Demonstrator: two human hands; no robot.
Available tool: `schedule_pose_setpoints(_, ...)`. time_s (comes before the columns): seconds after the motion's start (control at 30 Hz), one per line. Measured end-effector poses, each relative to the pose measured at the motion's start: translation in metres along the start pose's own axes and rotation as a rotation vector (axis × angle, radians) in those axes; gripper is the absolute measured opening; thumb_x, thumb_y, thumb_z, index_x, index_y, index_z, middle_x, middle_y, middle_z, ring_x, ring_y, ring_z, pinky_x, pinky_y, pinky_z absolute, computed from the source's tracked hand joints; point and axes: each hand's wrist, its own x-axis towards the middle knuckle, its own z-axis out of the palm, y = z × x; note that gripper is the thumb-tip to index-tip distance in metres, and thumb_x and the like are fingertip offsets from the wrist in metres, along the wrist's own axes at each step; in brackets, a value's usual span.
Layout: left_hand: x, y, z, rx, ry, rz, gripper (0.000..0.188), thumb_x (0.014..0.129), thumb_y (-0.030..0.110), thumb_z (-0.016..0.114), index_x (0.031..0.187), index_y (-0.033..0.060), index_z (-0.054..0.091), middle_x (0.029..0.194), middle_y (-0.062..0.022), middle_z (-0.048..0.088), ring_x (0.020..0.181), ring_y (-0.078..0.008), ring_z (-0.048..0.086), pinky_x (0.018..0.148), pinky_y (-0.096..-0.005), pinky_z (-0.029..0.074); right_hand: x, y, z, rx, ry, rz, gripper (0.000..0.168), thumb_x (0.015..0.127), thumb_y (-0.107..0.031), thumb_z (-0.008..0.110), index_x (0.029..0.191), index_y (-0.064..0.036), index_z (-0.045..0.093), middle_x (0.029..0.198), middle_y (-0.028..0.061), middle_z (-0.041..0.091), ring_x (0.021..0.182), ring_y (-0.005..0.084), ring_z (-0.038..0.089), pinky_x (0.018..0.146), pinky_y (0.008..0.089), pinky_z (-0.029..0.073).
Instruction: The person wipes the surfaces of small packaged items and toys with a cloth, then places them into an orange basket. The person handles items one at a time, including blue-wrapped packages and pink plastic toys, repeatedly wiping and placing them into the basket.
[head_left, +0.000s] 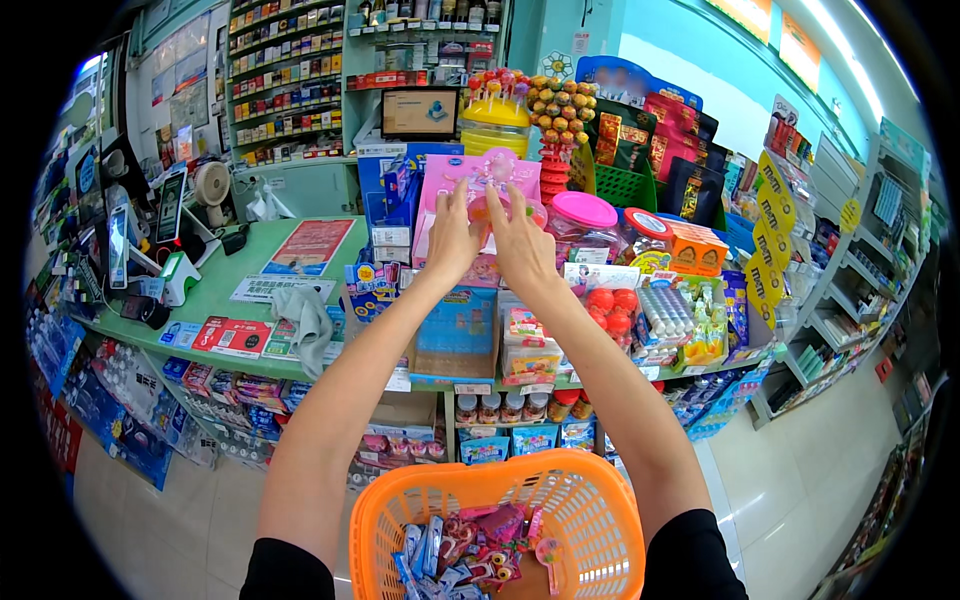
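Both my arms stretch over the shop counter to a pink cardboard display box (442, 180). My left hand (454, 236) is at the middle of the box, its fingers bent over small round candies. Beside it my right hand (525, 240) reaches in from the right, fingers spread and pointing away; whether it touches a candy cannot be told. Below the hands stands an open blue cardboard box (455, 330). Close to my body, an orange plastic basket (600, 480) holds blue-wrapped sticks (427, 547), purple and red wrapped candies (502, 525) and a pink toy-like item (550, 555).
To the right stand a jar with a pink lid (585, 210), a red-lidded jar (649, 225) and candy boxes. Lollipop stands (561, 112) rise behind. A grey cloth (304, 322), payment devices (178, 277) and a fan (212, 184) are on the left counter.
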Motion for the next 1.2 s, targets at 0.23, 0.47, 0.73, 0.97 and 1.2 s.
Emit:
schedule_pose_setpoints(0.23, 0.012, 0.000, -0.005, -0.110, -0.021, -0.035, 0.030, 0.084, 0.004, 0.066, 0.111, 0.0003, 0.053, 0.100, -0.0249, 0.066, 0.097, -0.0441, 0.062, 0.078, -0.0493, 0.051, 0.001, 0.004, -0.001, 0.020, 0.030, -0.030, 0.064, 0.081, -0.005, 0.063, 0.141, -0.008, 0.041, 0.139, 0.0194, 0.044, 0.100, 0.0355, 0.065, 0.065, 0.0428, 0.059)
schedule_pose_setpoints(0.47, 0.015, -0.006, 0.000, -0.060, -0.029, -0.070, 0.027, 0.089, 0.005, 0.059, 0.116, 0.0045, 0.055, 0.100, -0.0241, 0.066, 0.096, -0.0430, 0.063, 0.075, -0.0493, 0.051, -0.003, 0.000, 0.007, 0.016, -0.007, -0.060, 0.062, 0.082, -0.004, 0.060, 0.141, -0.006, 0.039, 0.138, 0.0203, 0.046, 0.098, 0.0373, 0.065, 0.064, 0.0441, 0.059)
schedule_pose_setpoints(0.73, 0.016, -0.016, 0.010, 0.025, -0.037, -0.016, 0.043, 0.094, 0.010, 0.055, 0.137, 0.0102, 0.051, 0.107, -0.0229, 0.062, 0.094, -0.0405, 0.063, 0.078, -0.0467, 0.051, -0.008, 0.008, 0.024, 0.034, 0.053, -0.070, 0.059, 0.085, -0.005, 0.057, 0.141, -0.006, 0.038, 0.138, 0.0204, 0.046, 0.102, 0.0399, 0.064, 0.064, 0.0457, 0.059)
schedule_pose_setpoints(0.97, 0.009, -0.022, 0.010, 0.007, -0.045, 0.011, 0.048, 0.094, 0.011, 0.055, 0.141, 0.0198, 0.049, 0.102, -0.0217, 0.061, 0.092, -0.0388, 0.064, 0.079, -0.0457, 0.051, -0.012, 0.004, 0.018, 0.046, 0.012, -0.065, 0.058, 0.083, -0.002, 0.056, 0.139, -0.002, 0.041, 0.140, 0.0188, 0.044, 0.109, 0.0385, 0.061, 0.068, 0.0449, 0.058)
schedule_pose_setpoints(1.2, -0.002, -0.001, 0.001, 0.079, 0.004, 0.070, 0.052, 0.089, 0.008, 0.061, 0.139, 0.0166, 0.051, 0.115, -0.0203, 0.055, 0.101, -0.0405, 0.058, 0.084, -0.0471, 0.049, -0.018, 0.005, 0.012, 0.043, 0.005, -0.059, 0.065, 0.078, 0.002, 0.058, 0.141, -0.006, 0.041, 0.143, 0.0189, 0.042, 0.112, 0.0365, 0.060, 0.068, 0.0447, 0.058)
